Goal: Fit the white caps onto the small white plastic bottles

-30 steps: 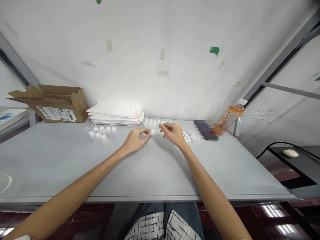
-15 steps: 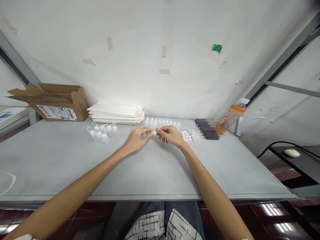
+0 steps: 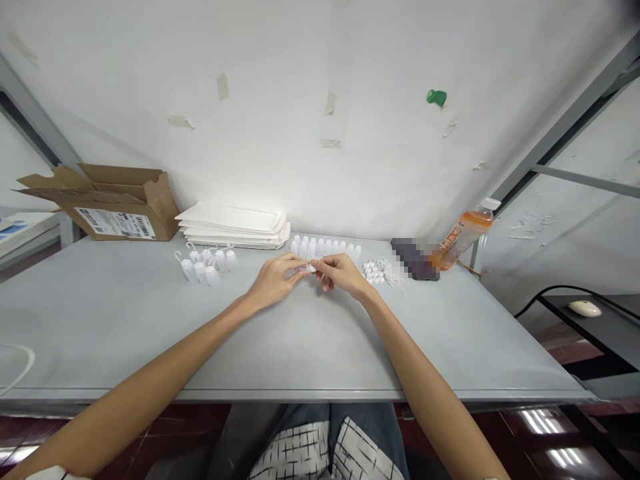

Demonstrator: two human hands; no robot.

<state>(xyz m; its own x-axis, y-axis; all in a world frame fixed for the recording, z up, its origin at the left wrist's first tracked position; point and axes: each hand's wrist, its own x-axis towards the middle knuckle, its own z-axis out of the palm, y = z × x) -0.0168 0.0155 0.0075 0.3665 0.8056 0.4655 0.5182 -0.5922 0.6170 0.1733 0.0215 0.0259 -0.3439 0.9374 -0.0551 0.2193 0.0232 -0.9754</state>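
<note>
Between the thumb and fingers of my left hand (image 3: 274, 280) a small translucent plastic bottle (image 3: 299, 270) is held on its side, its neck toward the right. My right hand (image 3: 344, 275) pinches at the neck end, where a bit of white that looks like a cap shows between the fingertips. Behind both hands stands a row of small white bottles (image 3: 327, 247). Right of my right hand lies a pile of white caps with thin cords (image 3: 374, 271). Farther left, several bottles with cord loops (image 3: 200, 271) stand in a group.
An open cardboard box (image 3: 120, 207) and a stack of white foam-like sheets (image 3: 230, 223) sit along the back left of the grey table (image 3: 300, 347). At the back right are a dark phone (image 3: 413, 259) and a tilted bottle of orange drink (image 3: 465, 233). A wall rises behind.
The held bottle stays between my hands, which have barely moved. My right fingers have shifted slightly around its neck end. The whole view has moved by a few pixels.
</note>
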